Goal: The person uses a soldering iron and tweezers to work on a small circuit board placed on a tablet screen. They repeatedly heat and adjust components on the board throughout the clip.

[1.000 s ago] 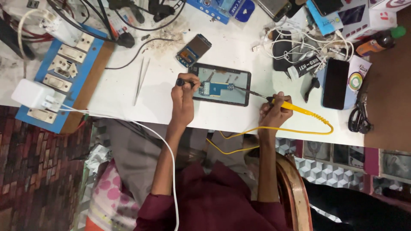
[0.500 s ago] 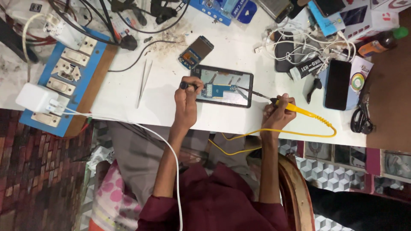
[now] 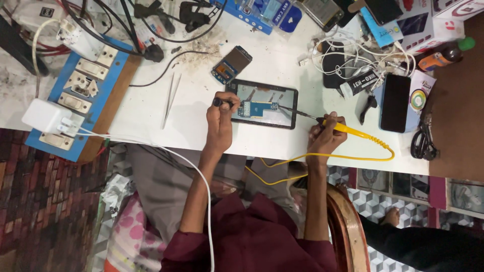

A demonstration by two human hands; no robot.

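An opened tablet (image 3: 288, 95) with a black frame lies near the front edge of the white table (image 3: 151, 113), a blue circuit board (image 3: 259, 109) exposed inside it. My left hand (image 3: 220, 123) grips a short black-handled tool (image 3: 218, 102) at the tablet's left edge. My right hand (image 3: 325, 137) holds a yellow-handled soldering iron (image 3: 355, 132) just right of the tablet. Its thin tip (image 3: 295, 112) reaches over the tablet's right side. The iron's yellow cord (image 3: 322, 156) loops back along the table edge.
Tweezers (image 3: 171, 93) and a small phone (image 3: 232, 64) lie left of and beyond the tablet. A blue switchboard (image 3: 83, 88) with a white charger (image 3: 44, 116) sits at the left. A black phone (image 3: 396, 103), scissors (image 3: 421, 141), tangled cables (image 3: 353, 55) and a bottle (image 3: 443, 58) crowd the right.
The view has shifted slightly. Both hands keep their tools and stay at the tablet, with no clear movement.
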